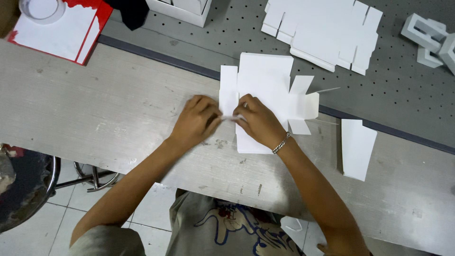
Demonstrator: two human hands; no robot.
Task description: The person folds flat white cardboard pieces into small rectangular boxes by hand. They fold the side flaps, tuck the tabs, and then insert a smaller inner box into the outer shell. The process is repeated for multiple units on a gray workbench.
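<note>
At the centre of the frame, the left hand (196,118) and the right hand (258,121) meet fingertip to fingertip, both pinching a thin white strip (231,117) at the left edge of a flat, die-cut white cardboard box blank (265,80). The blank lies unfolded on a pale, worn wooden workbench (95,114), its side flaps fanning out toward the right of the frame. A metal bracelet (281,142) circles the right wrist. Just right of the hands, apart from the blank, rests a separate white card piece (356,148). Beyond the bench edge, a grey perforated surface (398,90) carries a stack of further flat blanks (322,33) at upper centre and small white folded inserts (429,38) at upper right. A red-and-white sheet (57,31) with a tape roll (42,9) sits at upper left. A dark stool (23,189) shows at lower left.
</note>
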